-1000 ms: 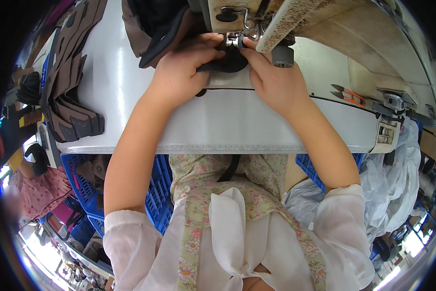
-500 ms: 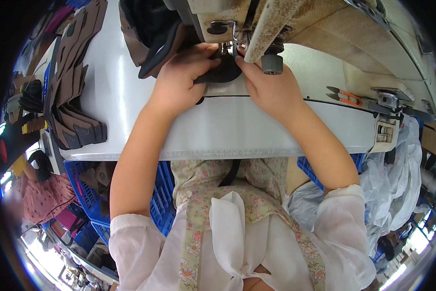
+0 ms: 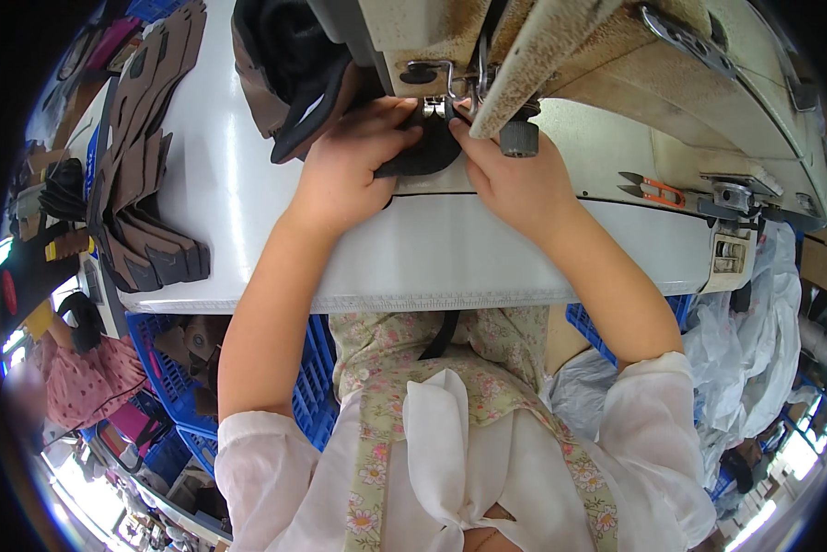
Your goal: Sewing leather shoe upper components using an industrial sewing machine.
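Both hands are at a cream sewing machine point(image 3: 607, 55), close to its needle and presser foot point(image 3: 436, 108). My left hand point(image 3: 351, 166) is closed on a black fabric piece point(image 3: 422, 158), thumb and fingers pressing it left of the foot. On the other side, my right hand point(image 3: 519, 175) has its fingertips pressed together at the right edge of the same fabric. The fingertips are partly hidden by the machine. More dark brown and black material point(image 3: 289, 69) is bunched to the left of the machine head, beside my left hand.
Stacked brown fabric pieces point(image 3: 146, 184) lie along the table's left side. Orange-handled thread snips point(image 3: 653, 190) rest on the machine bed at right. Blue crates point(image 3: 307, 386) stand below the table, with clear plastic bags point(image 3: 745, 322) at right. A person in pink point(image 3: 100, 373) sits at far left.
The whole view has shifted slightly, so the table and machine sit a little lower in the picture. Both hands keep their hold on the black fabric by the presser foot.
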Tool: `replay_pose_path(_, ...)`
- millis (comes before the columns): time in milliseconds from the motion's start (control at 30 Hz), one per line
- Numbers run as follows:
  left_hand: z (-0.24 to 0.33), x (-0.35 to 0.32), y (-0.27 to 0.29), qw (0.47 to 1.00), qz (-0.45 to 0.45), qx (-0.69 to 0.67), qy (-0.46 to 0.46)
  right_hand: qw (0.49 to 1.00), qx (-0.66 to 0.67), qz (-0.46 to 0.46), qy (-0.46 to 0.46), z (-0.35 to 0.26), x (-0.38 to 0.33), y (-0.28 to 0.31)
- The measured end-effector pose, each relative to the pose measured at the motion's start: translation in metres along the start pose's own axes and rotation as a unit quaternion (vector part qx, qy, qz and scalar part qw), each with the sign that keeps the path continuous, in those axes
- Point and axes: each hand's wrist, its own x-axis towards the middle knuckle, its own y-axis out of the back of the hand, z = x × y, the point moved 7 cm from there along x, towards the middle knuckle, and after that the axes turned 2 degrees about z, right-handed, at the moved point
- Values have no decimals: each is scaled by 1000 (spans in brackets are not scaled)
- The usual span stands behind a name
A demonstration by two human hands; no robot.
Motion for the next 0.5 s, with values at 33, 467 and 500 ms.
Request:
replay_pose_path(33,0,0,0,1000,-7,2,1,1000,3,-5,-10,1,0,0)
replay_pose_path(467,-3,-5,1,999,-5,-54,-9,997,59,45,15,4,-1,6)
replay_pose_path(500,-2,-5,1,998,-16,-52,-8,997,59,45,15,4,-1,6)
